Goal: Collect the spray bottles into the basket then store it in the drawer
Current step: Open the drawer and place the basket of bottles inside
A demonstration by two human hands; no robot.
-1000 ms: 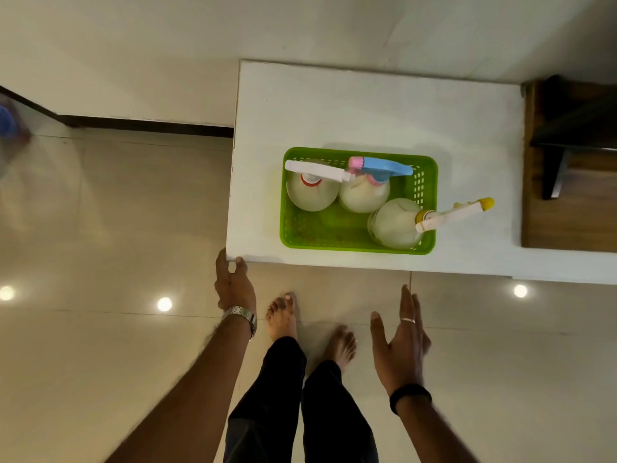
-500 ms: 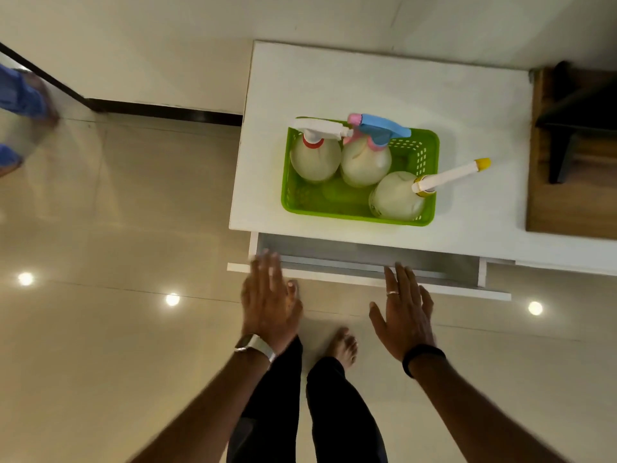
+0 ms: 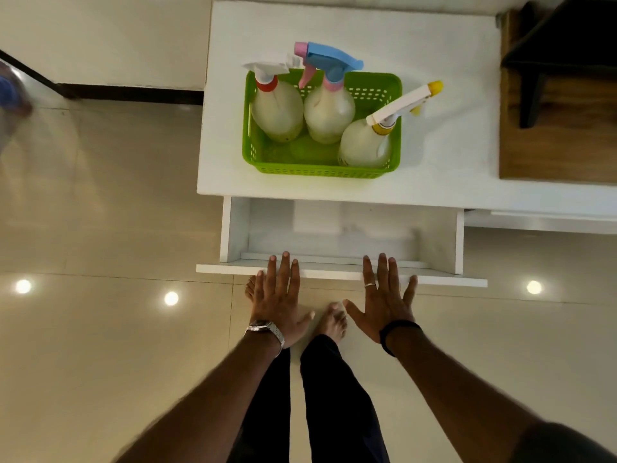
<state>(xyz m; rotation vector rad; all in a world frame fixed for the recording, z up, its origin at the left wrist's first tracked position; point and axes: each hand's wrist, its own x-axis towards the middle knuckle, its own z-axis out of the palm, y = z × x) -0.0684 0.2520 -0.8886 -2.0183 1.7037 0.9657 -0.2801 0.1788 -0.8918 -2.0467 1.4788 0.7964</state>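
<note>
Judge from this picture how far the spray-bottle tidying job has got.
Done: all three spray bottles stand in the green basket on the white cabinet top. In hand: the drawer is pulled open, with the left hand and right hand flat and open at its front edge. Left: lower the basket into the drawer and close it.

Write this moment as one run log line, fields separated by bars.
drawer: open | basket: on cabinet top, three spray bottles inside | left hand: open, at drawer front | right hand: open, at drawer front
</note>
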